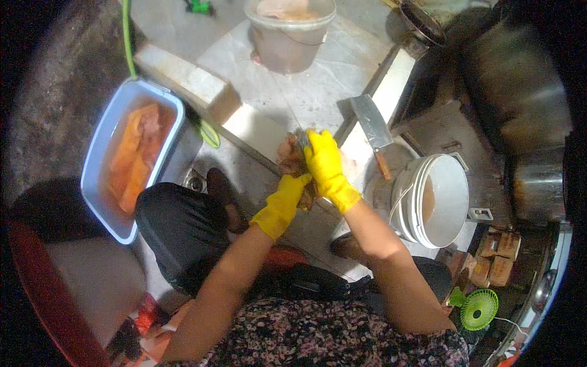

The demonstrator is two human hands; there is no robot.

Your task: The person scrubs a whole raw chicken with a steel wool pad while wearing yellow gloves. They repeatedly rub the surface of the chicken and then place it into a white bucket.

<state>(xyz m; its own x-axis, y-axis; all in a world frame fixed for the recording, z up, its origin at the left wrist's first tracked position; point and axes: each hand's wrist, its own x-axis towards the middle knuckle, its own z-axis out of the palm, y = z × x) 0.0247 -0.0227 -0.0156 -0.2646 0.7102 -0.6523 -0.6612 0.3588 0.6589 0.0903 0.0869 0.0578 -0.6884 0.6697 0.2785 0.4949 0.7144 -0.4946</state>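
My left hand (286,199), in a yellow rubber glove, grips the near end of a brownish piece of meat or hide (290,158). Over the piece's upper right side lies my right hand (324,160), gloved alike, with its fingers closed around a grey metallic-looking scourer (302,140). Which part of the piece this is cannot be told. Right of the hands, a cleaver (372,123) with a wooden handle rests on a pale ledge, blade pointing away.
A blue tub (179,110) of orange-brown liquid and large pieces stands left. Ahead is a translucent bucket (286,48); at right, a white bucket (447,160) holds cloudy liquid. A green hose (127,41), stone blocks (183,75), large metal pots (518,101) and a green fan (479,309) surround the workspace.
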